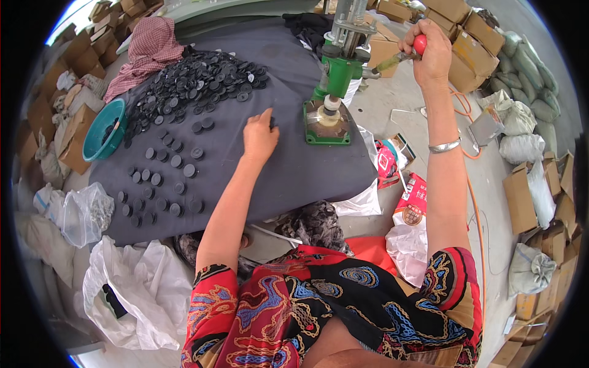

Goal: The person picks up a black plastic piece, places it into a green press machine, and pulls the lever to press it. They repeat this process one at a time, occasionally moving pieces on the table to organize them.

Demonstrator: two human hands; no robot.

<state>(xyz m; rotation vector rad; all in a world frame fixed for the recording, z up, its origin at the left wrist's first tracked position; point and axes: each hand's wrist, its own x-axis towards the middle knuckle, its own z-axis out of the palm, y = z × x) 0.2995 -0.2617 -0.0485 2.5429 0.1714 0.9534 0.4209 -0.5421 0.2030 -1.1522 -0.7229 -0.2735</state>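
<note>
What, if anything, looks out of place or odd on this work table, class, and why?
Mainly the checked cloth: it lies crumpled beside the heap of loose black discs, a little untidy compared with the small disc stacks. The green hand press seems to stand upright, and I see no clear damage or spill.

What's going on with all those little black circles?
Someone's right hand grips the red knob of a green press. The left hand is at the dark cloth, left of the press; I can't tell if it holds anything. A big heap of black discs lies beyond smaller stacks of them.
</note>
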